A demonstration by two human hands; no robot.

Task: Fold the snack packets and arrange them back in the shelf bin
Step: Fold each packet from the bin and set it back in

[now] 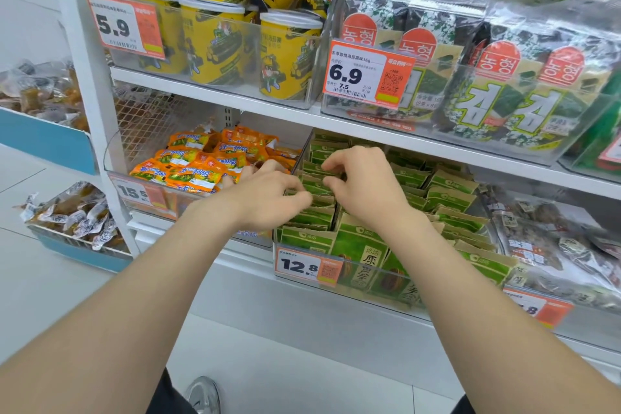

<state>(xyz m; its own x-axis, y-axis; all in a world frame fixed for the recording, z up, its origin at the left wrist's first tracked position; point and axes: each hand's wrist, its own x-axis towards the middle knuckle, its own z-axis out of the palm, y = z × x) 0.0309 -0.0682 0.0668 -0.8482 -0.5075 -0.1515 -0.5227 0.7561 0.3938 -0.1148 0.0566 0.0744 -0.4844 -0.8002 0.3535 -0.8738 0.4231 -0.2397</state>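
Observation:
Green and brown snack packets [450, 198] stand in rows inside a clear shelf bin [369, 292] on the lower shelf, with a 12.8 price tag on its front. My left hand [265, 197] reaches into the bin's left row, fingers curled onto the tops of the packets there. My right hand [364, 181] is just beside it, thumb and fingers pinching the top edge of a green packet [314, 169] in the same row. The packet fronts under both hands are hidden.
A clear bin of orange snack packets [198, 161] sits directly left of the green bin. Above, a shelf edge [369, 134] overhangs, carrying yellow tubs [289, 54] and seaweed packs [504, 104]. Bagged snacks [554, 245] lie to the right.

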